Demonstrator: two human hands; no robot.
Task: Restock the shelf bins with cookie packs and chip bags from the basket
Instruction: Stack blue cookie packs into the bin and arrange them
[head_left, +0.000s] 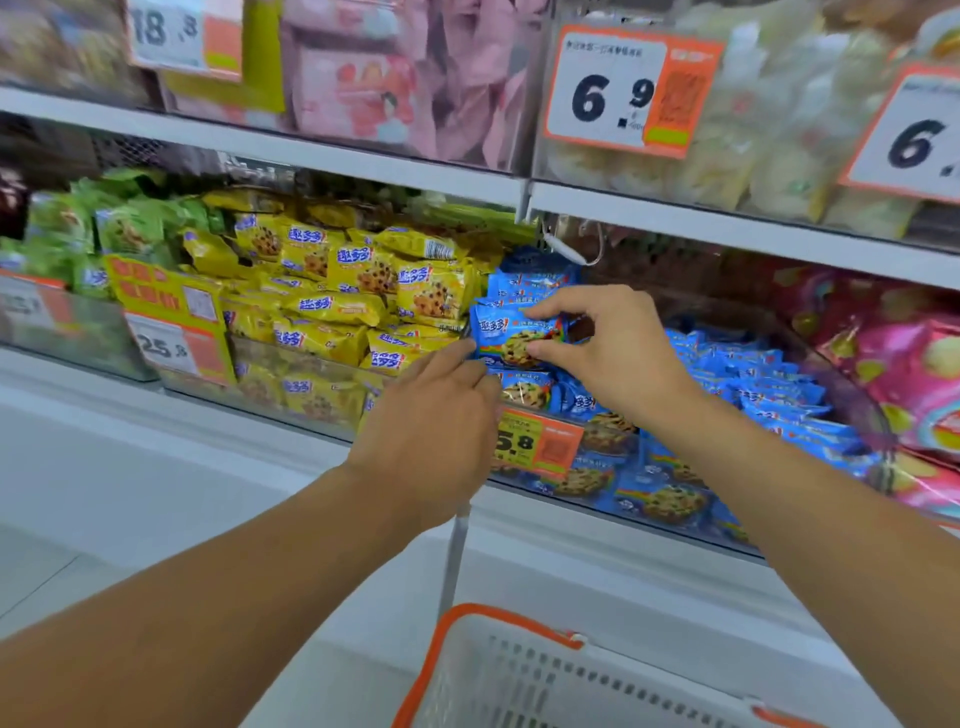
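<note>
A light, crinkly blue pack (519, 338) is pinched by the right hand (602, 343) at the blue bin's (675, 499) left edge; the left hand (431, 415) steadies its soft, slippery end, its grip hidden.

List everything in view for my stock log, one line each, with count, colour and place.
Blue cookie packs: many, blue, clear bin centre-right.
Held blue cookie pack: one, blue, above that bin's left end.
Yellow cookie packs: many, yellow, bin left of the blue.
Green snack bags: several, green, far left.
Pink bags: some, pink, far right.
Price tags: several, white and orange, bin fronts.
White plastic basket with orange rim: one, bottom centre.
Left hand: one, touching the held pack's left edge.
Right hand: one, fingers pinching the pack.
</note>
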